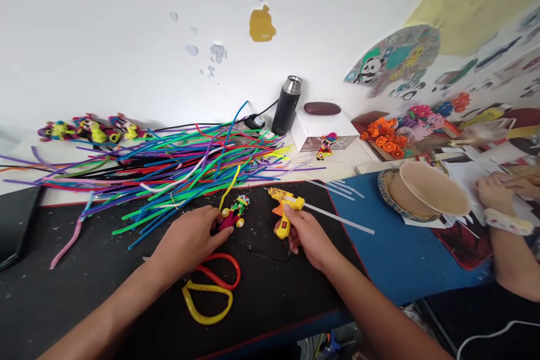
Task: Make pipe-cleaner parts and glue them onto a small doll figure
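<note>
My left hand grips a small pipe-cleaner doll with a green head and a dark magenta body. A yellow pipe cleaner rises beside the doll. In my right hand is a yellow hot glue gun, its nozzle pointing left toward the doll but apart from it. A clear glue stick juts from the gun's back. Scissors with one red and one yellow handle loop lie on the black mat, just below my left hand.
Loose pipe cleaners in many colours are heaped along the back. Several finished dolls lie at far left. A black thermos stands near a white box. At right are a paper bowl and another person's arm.
</note>
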### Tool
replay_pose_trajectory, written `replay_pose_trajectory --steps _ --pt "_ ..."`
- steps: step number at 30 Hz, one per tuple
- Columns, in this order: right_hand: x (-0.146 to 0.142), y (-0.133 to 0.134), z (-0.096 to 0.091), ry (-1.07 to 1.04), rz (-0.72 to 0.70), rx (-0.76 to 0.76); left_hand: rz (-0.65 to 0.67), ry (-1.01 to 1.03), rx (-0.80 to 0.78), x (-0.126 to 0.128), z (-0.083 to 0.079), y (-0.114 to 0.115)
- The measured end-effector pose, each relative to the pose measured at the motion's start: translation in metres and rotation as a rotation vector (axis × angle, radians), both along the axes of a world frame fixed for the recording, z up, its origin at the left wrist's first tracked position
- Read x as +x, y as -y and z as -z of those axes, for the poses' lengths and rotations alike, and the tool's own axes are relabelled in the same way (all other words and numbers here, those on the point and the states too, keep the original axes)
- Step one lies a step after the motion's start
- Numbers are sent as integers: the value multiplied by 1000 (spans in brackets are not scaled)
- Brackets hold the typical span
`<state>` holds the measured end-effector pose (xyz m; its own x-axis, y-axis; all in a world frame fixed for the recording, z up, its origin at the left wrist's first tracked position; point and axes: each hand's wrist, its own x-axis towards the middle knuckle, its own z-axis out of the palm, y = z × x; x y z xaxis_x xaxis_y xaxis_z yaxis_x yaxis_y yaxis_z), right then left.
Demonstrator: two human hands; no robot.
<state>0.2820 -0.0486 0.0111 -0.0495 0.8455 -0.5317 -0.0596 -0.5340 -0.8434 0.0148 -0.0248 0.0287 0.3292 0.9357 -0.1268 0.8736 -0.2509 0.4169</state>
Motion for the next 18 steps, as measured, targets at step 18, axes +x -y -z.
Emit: replay_pose_trajectory --steps 18 --pt "-13 17 -20 343 -155 362 -236 441 92 5 -23 -14"
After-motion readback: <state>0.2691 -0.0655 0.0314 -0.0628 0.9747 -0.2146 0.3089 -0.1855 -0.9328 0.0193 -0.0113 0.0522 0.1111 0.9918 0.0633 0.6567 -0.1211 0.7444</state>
